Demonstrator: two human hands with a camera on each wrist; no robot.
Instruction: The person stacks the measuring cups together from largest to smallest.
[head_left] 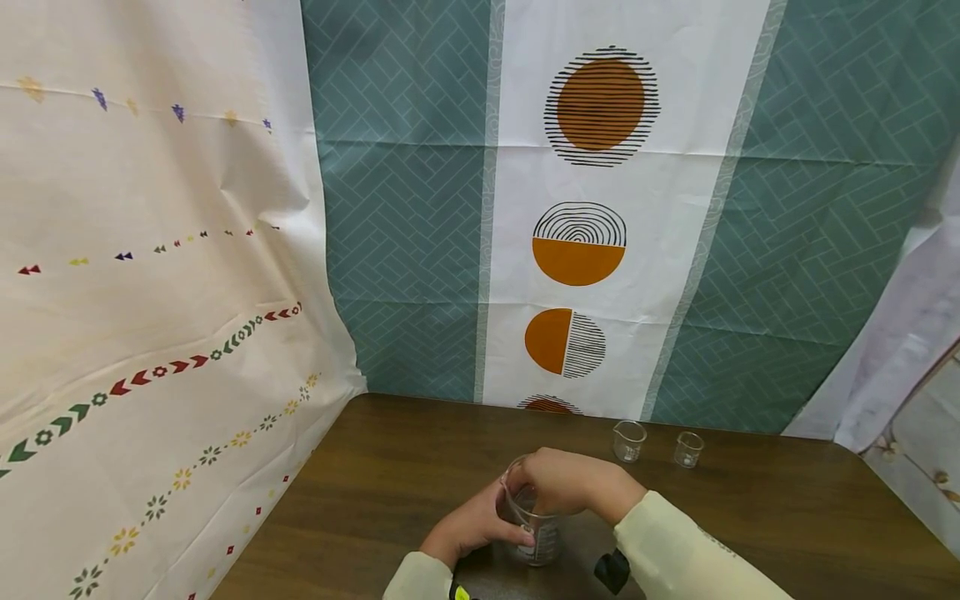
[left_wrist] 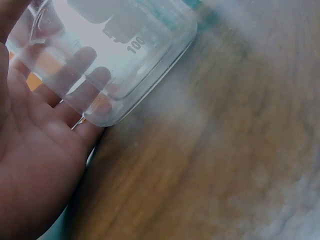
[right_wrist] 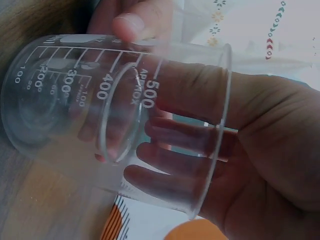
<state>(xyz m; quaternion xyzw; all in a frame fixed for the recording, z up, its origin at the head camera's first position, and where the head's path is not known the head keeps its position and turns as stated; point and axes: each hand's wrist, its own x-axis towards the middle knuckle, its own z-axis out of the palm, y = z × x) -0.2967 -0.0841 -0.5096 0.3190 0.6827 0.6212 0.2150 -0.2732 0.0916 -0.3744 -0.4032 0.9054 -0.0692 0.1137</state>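
A clear glass beaker (head_left: 546, 546) with white graduations up to 500 stands on the brown table. My left hand (head_left: 476, 525) grips it from outside, thumb on the near wall and fingers round the far side. Inside it sits a smaller glass beaker (right_wrist: 103, 131), its rim and marks visible through the outer wall. My right hand (head_left: 570, 483) reaches in over the large rim. Its fingers (right_wrist: 170, 160), seen through the glass, are spread and fairly straight beside the smaller beaker's rim. Any contact there is hard to make out.
Toward the back of the wooden table (head_left: 420, 450) stand a small spouted beaker (head_left: 628, 443) and, right of it, an even smaller beaker (head_left: 687, 451). A patterned green and white curtain (head_left: 405, 208) hangs behind, and a white printed cloth (head_left: 150, 375) hangs at the left.
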